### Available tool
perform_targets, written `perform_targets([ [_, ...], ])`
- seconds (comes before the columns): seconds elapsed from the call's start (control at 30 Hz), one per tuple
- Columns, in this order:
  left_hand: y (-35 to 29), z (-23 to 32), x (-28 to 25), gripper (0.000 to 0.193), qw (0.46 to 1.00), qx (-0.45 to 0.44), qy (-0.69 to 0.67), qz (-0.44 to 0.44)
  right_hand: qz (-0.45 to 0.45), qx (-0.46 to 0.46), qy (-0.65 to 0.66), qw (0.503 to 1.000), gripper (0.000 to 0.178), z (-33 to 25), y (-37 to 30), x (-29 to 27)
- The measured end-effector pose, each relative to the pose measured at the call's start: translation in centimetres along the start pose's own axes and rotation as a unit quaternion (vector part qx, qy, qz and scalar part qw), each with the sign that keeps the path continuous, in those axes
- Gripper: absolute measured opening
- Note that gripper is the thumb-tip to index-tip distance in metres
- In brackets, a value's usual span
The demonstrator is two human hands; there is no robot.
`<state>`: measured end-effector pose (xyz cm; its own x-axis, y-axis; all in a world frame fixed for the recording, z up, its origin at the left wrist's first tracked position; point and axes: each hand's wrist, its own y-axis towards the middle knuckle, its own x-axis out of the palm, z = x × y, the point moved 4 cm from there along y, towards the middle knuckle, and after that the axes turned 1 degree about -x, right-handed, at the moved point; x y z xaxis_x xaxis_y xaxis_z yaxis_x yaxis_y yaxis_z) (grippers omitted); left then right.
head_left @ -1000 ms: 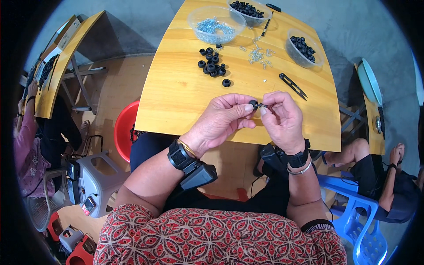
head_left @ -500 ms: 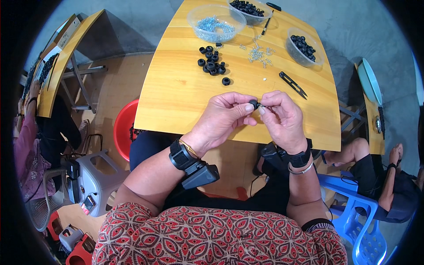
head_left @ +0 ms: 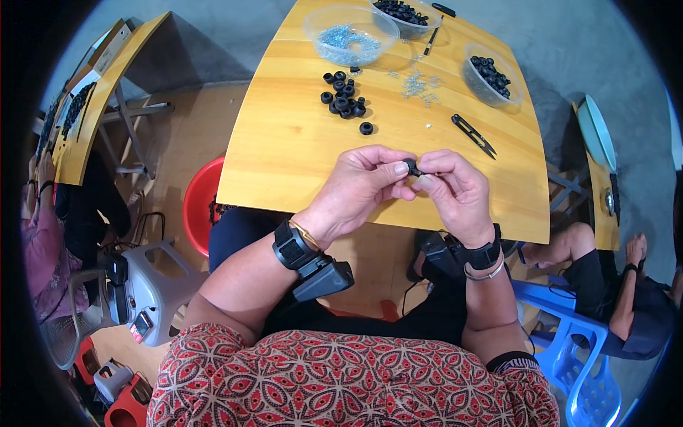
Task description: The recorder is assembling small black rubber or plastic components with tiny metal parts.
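Observation:
Over the near edge of the wooden table, my left hand (head_left: 366, 185) pinches a small round black part (head_left: 410, 166) between thumb and fingers. My right hand (head_left: 455, 188) meets it from the right, thumb and fingertips pressed together against its end; what they grip is too small to make out. Ahead of my hands lies a cluster of similar black round parts (head_left: 342, 104), some with a short neck. One black part with a hole in its top (head_left: 366, 128) sits apart, nearer to me. Small clear pieces (head_left: 414, 85) are scattered to the right of the cluster.
Black thread snips (head_left: 474, 136) lie to the right. Clear bowls hold pale blue pieces (head_left: 348, 39) and black parts (head_left: 491, 77); another black-filled bowl (head_left: 403, 16) stands farther back. A red basin (head_left: 197, 213) is below the table's left edge. People sit at both sides.
My right fingertips have closed in on the black part, and the thin bit that showed between my hands is now covered. The whole view has shifted very slightly.

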<state>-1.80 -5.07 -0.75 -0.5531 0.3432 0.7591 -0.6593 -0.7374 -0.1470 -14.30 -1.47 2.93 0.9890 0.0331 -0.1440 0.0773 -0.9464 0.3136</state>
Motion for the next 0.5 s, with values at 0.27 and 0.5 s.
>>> perform_targets([
  [0.27, 0.00, -0.06, -0.21, 0.016, 1.000, 0.005, 0.008, -0.022, 0.005, -0.019, -0.014, 1.000, 0.012, 0.20, 0.01, 0.40],
  [0.5, -0.08, 0.03, 0.03, 0.017, 1.000, 0.009, -0.003, -0.025, 0.005, 0.029, 0.007, 1.000, 0.011, 0.42, -0.12, 0.29],
])
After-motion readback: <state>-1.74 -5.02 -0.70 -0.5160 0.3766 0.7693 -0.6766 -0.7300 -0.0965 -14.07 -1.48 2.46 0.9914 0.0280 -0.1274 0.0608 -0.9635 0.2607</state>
